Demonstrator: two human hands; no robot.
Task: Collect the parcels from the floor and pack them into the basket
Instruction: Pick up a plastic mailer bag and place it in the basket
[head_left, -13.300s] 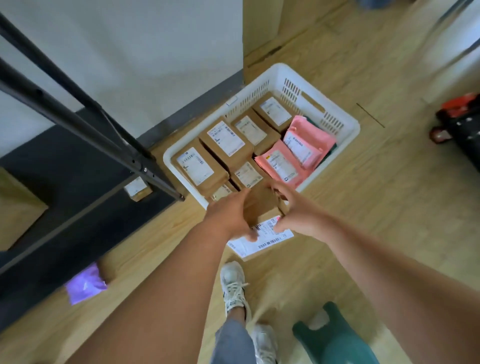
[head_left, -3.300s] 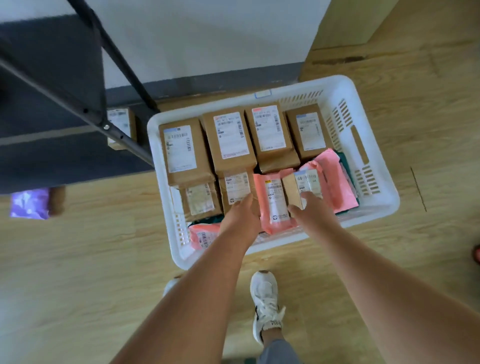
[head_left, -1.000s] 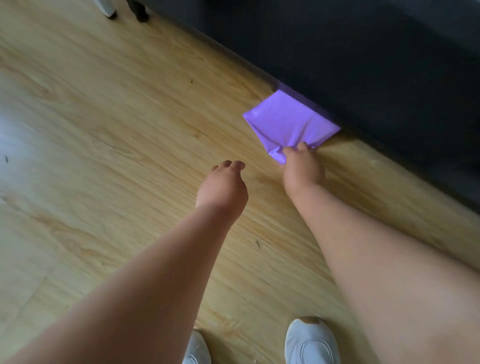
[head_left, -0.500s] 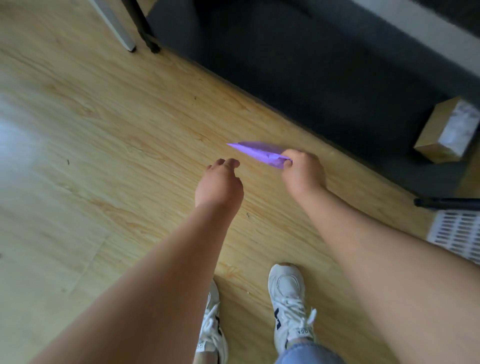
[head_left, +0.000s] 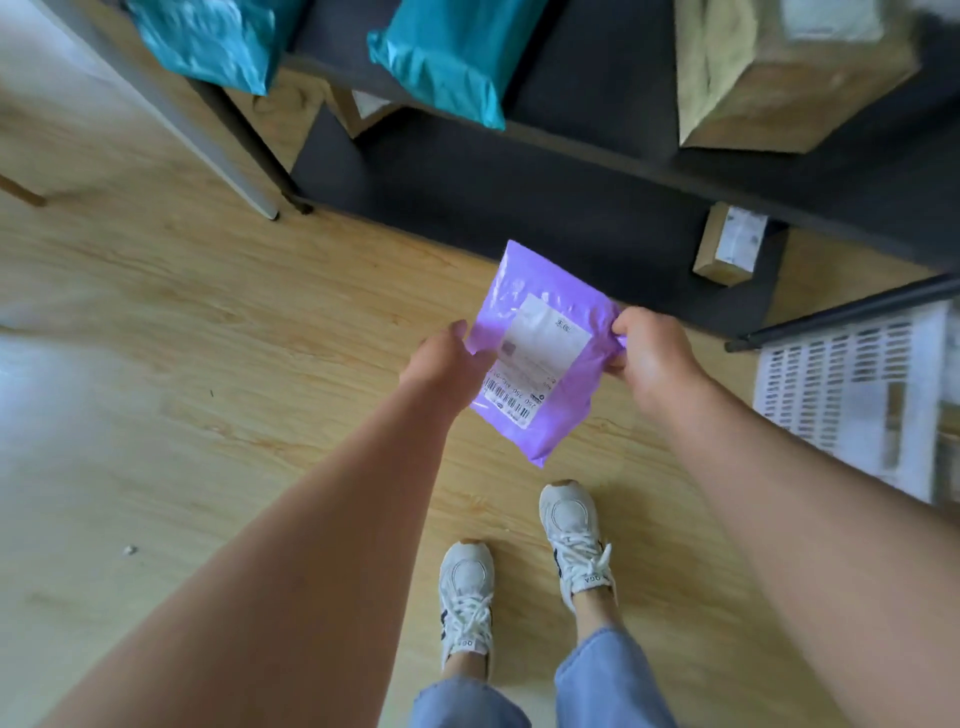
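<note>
A purple plastic mailer (head_left: 540, 332) with a white shipping label facing up hangs in the air above the wooden floor, held between both hands. My left hand (head_left: 441, 366) grips its left edge and my right hand (head_left: 649, 353) pinches its right edge. The white slotted basket (head_left: 831, 384) shows only partly at the right edge of the view, blurred, with its contents hard to make out. A small brown cardboard parcel (head_left: 730, 249) lies on the dark mat under the rack.
A dark metal rack (head_left: 597, 156) runs across the top, with two teal mailers (head_left: 447, 52) and a large cardboard box (head_left: 779, 73) on its shelf. A rack leg (head_left: 244, 156) stands at the upper left. My two white shoes (head_left: 519, 571) stand on the floor below the mailer.
My right hand lifted the purple mailer off the floor, and my left hand has now taken its other edge. The label side has turned up, and the view has swung towards the basket.
</note>
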